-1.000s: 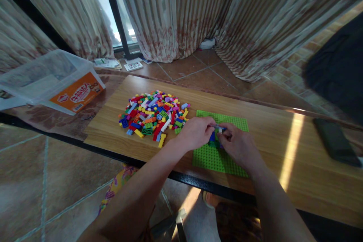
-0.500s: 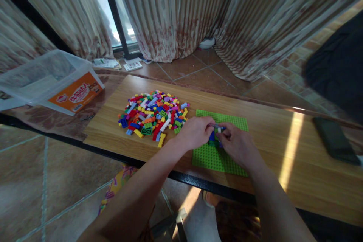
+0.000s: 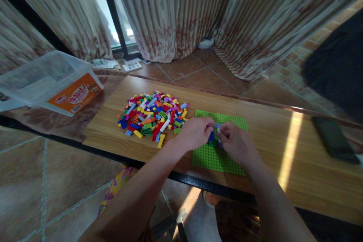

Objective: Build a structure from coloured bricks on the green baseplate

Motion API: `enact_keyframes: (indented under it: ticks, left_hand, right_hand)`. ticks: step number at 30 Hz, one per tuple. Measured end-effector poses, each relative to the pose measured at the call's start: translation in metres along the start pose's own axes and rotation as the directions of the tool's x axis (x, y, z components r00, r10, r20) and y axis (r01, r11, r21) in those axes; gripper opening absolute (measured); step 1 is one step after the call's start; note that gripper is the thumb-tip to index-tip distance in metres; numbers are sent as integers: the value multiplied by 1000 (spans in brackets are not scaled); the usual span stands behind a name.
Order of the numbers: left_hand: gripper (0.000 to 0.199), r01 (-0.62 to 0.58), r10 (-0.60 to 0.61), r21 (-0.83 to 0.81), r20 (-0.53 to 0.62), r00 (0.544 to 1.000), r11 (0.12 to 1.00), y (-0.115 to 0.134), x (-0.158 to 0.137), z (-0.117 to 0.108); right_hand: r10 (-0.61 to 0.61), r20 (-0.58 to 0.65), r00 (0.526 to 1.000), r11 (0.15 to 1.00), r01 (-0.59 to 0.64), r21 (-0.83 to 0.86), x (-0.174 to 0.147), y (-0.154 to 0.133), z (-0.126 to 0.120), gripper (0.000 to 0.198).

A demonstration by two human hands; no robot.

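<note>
Over the green baseplate (image 3: 218, 160), both of my hands work close together. My left hand (image 3: 195, 133) is closed in a pinch at the left end of a light blue brick (image 3: 217, 125). My right hand (image 3: 237, 141) is also closed, thumb and forefinger pinching a small white brick (image 3: 218, 130) beside the light blue one. Below the fingertips, a blue brick (image 3: 211, 136) stands on the baseplate, with dark green and purple pieces partly showing. The fingers cover much of this small build.
A pile of loose colored bricks (image 3: 154, 115) lies on the wooden table (image 3: 269, 136), left of the baseplate. Farther left stands a clear plastic bin (image 3: 56, 79) with an orange label. A dark phone (image 3: 334, 140) lies at the right end. Curtains (image 3: 176, 15) hang behind.
My right fingers have shifted slightly left and closed in around the small white brick. The left hand has barely moved; the camera view has shifted a little.
</note>
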State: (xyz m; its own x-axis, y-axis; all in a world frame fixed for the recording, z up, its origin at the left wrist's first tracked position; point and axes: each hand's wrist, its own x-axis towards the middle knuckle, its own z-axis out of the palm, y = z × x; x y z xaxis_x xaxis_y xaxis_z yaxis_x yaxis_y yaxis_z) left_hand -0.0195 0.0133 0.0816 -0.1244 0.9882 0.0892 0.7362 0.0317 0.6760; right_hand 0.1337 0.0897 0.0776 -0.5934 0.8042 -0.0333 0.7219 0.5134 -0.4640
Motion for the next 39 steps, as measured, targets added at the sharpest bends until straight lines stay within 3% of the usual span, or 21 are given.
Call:
enact_keyframes:
  ticks: [20,27,30,34,39]
  left_hand:
    - [22,-41,40,71,9,999,997,-2,-7,5]
    - [21,-64,63,126,15,998,990,-3,-9,8]
    - [22,-72,72,125,-3,997,990,-4,-7,7]
    - [23,-74,80,130,-42,996,989,-3,-6,7]
    - [31,-144,163,216,-70,984,966,9,-14,16]
  right_hand:
    - [-29,5,1000,996,30,-81,9,0,4,10]
    - [-23,-22,1000,1000,23,0,2,1,3,10]
    - [39,-114,993,992,-25,120,1,5,-8,20]
    - [168,-321,932,977,-114,182,3,11,-24,29]
    - [193,-356,915,967,-116,225,7,10,-26,29]
